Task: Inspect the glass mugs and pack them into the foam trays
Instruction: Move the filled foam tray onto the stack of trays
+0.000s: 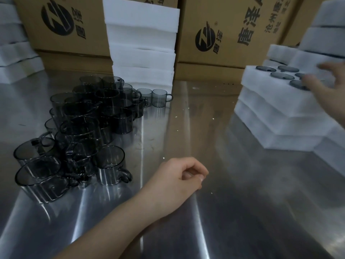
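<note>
Mugs (84, 128), dozens of them, crowd the desk (205, 212) at 9 o'clock, unpacked. At 12 stands a stack of foam sheets (142, 43). The left hand (182, 177) rests at 6, loosely curled, empty. At 3, the blurred right hand (324, 86), fingers spread wide, hovers over the top foam tray (270, 90), showing 5 filled pockets; most packing remains.

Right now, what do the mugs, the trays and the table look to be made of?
Mugs: smoky grey clear glass, see-through walls with bright glints.
Trays: white foam, matte and soft-edged, probably polyethylene.
Table: brushed metal, likely stainless steel, with streaky reflections.
</note>
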The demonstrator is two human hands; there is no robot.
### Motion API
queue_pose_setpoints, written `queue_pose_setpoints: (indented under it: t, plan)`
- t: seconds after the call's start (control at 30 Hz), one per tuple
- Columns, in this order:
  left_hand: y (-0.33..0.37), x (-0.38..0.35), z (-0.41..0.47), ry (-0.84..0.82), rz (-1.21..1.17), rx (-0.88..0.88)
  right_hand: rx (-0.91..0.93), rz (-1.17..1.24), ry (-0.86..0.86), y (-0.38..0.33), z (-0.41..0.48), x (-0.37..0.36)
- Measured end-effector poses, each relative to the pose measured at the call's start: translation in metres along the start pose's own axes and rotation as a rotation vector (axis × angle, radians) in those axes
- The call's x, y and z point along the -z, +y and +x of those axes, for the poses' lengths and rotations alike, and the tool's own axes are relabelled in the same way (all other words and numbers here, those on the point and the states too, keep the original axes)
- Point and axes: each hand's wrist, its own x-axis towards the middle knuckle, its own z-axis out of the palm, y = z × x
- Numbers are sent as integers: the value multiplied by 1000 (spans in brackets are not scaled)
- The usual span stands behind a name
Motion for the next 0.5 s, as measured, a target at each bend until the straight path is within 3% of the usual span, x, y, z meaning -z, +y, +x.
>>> queue_pose_setpoints:
  t: [0.1,0.5]
  plan:
    - [-1,0,0,0,7,-9,154,-219,-293,-15,-7,-3]
    - [-1,1,-1,-14,-11,-7,117,-234,-137,-19,-6,-14]
